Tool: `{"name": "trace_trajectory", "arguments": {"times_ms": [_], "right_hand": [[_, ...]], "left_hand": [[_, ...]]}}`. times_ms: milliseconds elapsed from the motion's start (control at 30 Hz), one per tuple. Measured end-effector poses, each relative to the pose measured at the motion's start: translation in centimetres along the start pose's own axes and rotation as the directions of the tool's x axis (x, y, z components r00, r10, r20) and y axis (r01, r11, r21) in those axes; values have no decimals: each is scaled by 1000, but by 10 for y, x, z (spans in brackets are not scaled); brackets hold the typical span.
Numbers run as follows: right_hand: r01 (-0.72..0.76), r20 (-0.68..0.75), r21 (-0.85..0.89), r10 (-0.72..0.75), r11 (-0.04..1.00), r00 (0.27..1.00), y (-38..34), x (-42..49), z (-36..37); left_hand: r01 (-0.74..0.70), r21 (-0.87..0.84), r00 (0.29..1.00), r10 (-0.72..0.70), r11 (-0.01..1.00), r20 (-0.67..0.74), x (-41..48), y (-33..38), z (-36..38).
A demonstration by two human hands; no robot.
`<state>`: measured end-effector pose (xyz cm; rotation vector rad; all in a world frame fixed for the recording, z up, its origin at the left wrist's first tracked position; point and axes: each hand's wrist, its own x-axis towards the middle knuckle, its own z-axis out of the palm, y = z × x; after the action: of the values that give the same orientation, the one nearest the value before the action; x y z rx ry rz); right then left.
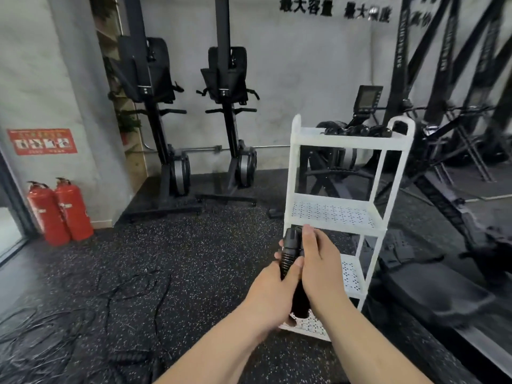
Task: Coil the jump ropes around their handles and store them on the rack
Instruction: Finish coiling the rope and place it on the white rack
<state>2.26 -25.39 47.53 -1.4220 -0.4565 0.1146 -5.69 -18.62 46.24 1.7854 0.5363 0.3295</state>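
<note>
Both my hands hold one black jump rope bundle (290,253) upright in front of the white rack (332,214). My left hand (270,295) grips the handles from the left and below. My right hand (318,268) wraps them from the right, its fingertips near the top of the bundle. Rope is coiled round the handles' middle. Several black coiled ropes (357,130) lie on the rack's top shelf. More loose black ropes (83,314) sprawl on the speckled floor at the lower left.
Two upright rowing machines (177,120) stand against the far wall. Two red fire extinguishers (59,212) stand at the left by a glass door. Dark exercise machines (457,162) crowd the right side behind the rack.
</note>
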Motion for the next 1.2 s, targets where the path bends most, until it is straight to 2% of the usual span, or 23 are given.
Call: {"name": "trace_trajectory", "arguments": {"times_ms": [167, 233, 333, 433, 500, 567, 667, 767, 833, 1000, 1100, 1200], "right_hand": [[-142, -17, 220, 149, 965, 989, -43, 16, -24], [-169, 7, 191, 171, 967, 985, -57, 30, -31], [-167, 32, 90, 165, 982, 986, -77, 52, -39], [25, 42, -134, -20, 991, 999, -85, 73, -46], [204, 79, -272, -190, 940, 979, -88, 80, -50], [371, 150, -422, -340, 827, 928, -86, 86, -54], [494, 293, -552, -398, 671, 869, -88, 97, -57], [557, 386, -608, -402, 566, 830, -96, 113, -57], [576, 425, -655, -391, 489, 816, -103, 129, -55], [556, 441, -747, -354, 365, 825, -123, 169, -41], [538, 445, -768, -314, 347, 838, -134, 196, -28], [497, 408, -773, -290, 394, 866, -141, 229, -17]], "left_hand": [[-191, 215, 971, 216, 958, -99, 4, 40, 17], [-210, 119, 969, 222, 970, -104, 6, 61, 20], [-118, -97, 991, 112, 988, -71, 18, 89, 22], [-41, -206, 999, 33, 978, -41, 39, 117, 17], [-14, -248, 999, 4, 969, -41, 58, 135, 10], [15, -262, 1000, -18, 965, -8, 77, 152, 2], [36, -241, 999, -37, 970, 1, 103, 173, -8], [56, -217, 998, -54, 974, 14, 121, 192, -15], [52, -259, 999, -52, 964, 5, 129, 202, -20], [36, -377, 999, -33, 926, 15, 164, 211, -33], [24, -389, 1000, -18, 921, 19, 189, 213, -41], [1, -372, 999, 19, 928, 50, 204, 220, -49]]}}
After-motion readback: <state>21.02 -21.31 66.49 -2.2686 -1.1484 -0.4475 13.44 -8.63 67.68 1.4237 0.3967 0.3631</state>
